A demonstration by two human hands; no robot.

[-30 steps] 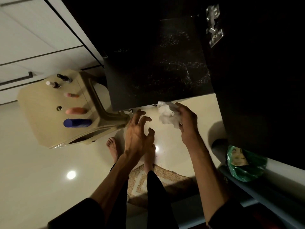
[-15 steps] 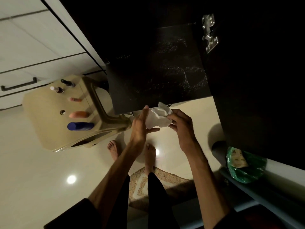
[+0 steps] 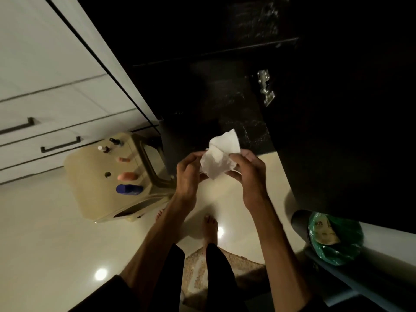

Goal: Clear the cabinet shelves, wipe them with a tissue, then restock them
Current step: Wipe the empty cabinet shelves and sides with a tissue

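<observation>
Tissue (image 3: 219, 158) pinched between curled fingers of left hand (image 3: 188, 174) and right hand (image 3: 248, 172).

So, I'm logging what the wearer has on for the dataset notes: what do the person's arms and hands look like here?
Both forearms are bare, with dark sleeves pushed up near the elbows. The left hand and right hand are ungloved; no rings, watch or bracelets show in this dim light.
</observation>
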